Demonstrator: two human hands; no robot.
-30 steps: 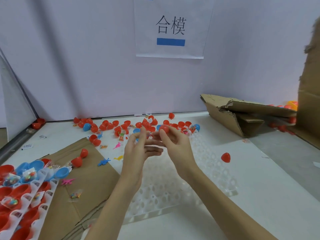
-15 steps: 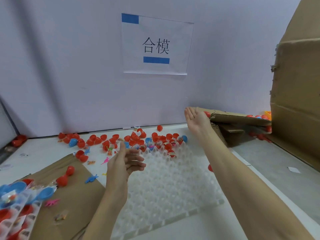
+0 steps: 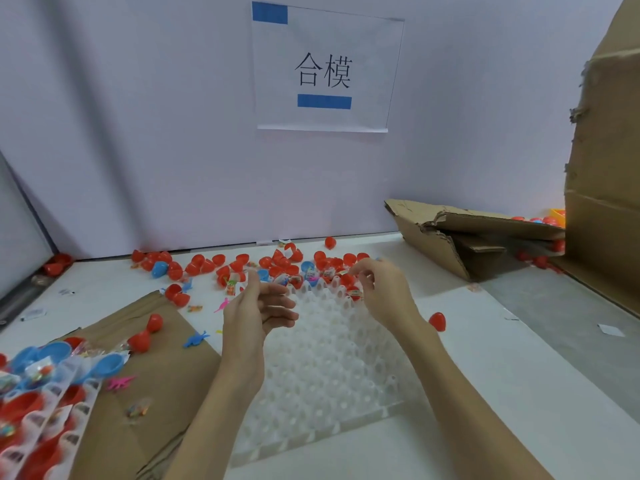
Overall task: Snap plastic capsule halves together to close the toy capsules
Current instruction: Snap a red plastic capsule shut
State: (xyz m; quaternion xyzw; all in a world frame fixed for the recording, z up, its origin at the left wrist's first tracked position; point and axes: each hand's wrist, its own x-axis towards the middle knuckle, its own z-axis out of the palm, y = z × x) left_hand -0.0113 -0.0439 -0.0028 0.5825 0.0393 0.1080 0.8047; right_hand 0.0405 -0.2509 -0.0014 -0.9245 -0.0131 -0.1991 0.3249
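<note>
Left hand [image 3: 256, 308] loosely curled, empty; right hand [image 3: 377, 289] curled over red capsule halves [image 3: 348, 280] in white tray [image 3: 332, 386], grip unclear.

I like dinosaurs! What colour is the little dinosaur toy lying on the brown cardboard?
Blue: the dinosaur toy, seen in the head view.

Red and blue capsule halves [image 3: 277, 263] lie scattered, seemingly open.

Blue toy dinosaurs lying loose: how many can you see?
2: one blue dinosaur on the cardboard sheet, another beside the far red capsules. The hands may hide more.
</note>
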